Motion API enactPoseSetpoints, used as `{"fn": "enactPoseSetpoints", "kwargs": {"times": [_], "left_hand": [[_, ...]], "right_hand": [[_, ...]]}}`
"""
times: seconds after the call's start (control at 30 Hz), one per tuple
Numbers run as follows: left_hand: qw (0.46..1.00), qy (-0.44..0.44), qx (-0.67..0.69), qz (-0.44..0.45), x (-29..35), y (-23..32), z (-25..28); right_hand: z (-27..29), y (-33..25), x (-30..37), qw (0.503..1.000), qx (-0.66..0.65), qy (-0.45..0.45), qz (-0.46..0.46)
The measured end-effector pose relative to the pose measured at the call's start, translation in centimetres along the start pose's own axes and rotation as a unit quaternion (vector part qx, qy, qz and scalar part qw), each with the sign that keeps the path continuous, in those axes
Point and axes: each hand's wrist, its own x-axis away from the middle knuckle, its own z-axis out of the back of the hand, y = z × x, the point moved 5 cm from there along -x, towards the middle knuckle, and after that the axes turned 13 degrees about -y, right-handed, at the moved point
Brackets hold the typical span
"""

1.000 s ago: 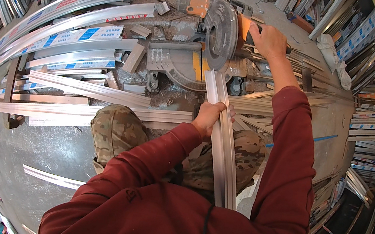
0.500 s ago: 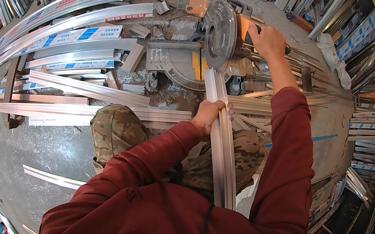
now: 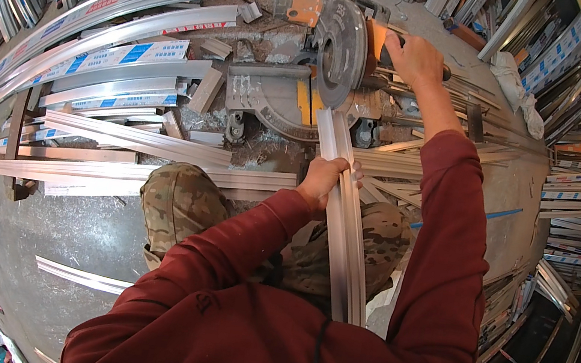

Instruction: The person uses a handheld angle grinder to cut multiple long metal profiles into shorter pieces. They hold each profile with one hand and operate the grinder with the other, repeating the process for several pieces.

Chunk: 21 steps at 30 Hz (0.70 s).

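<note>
With my left hand [image 3: 326, 182] closed around it, a long silvery aluminium profile [image 3: 345, 236] slants from my body up to the saw. Its far end is beside the round blade and guard [image 3: 342, 53] of an orange and grey miter saw [image 3: 272, 103]; whether they touch I cannot tell. My right hand [image 3: 417, 62] grips the saw handle [image 3: 446, 74], on the right of the blade. The saw head is raised above the base, where a yellow insert [image 3: 308, 102] shows. Part of the profile's near end is against my sweatshirt.
Several long profiles [image 3: 138, 138], some with blue-printed film, lie to the left of the saw. Short offcuts [image 3: 205, 90] are scattered near its base. More strips are stacked along the right wall [image 3: 580, 197]. One loose strip [image 3: 82, 275] lies on the grey floor at lower left.
Almost nothing differs. The profile's far end and my left hand look shifted by a hair; my right hand stays on the saw handle.
</note>
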Motion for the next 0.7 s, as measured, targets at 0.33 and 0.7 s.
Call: {"fn": "enactPoseSetpoints", "kwargs": {"times": [0.33,0.7], "left_hand": [[1.0,-0.004,0.023,0.004,-0.19,-0.13,0.02],[0.999,-0.002,0.034,0.005,-0.2,-0.01,0.01]], "right_hand": [[0.02,-0.22,0.28,1.0,-0.004,0.003,-0.001],[-0.07,-0.35,0.66,1.0,-0.017,0.002,-0.003]]}}
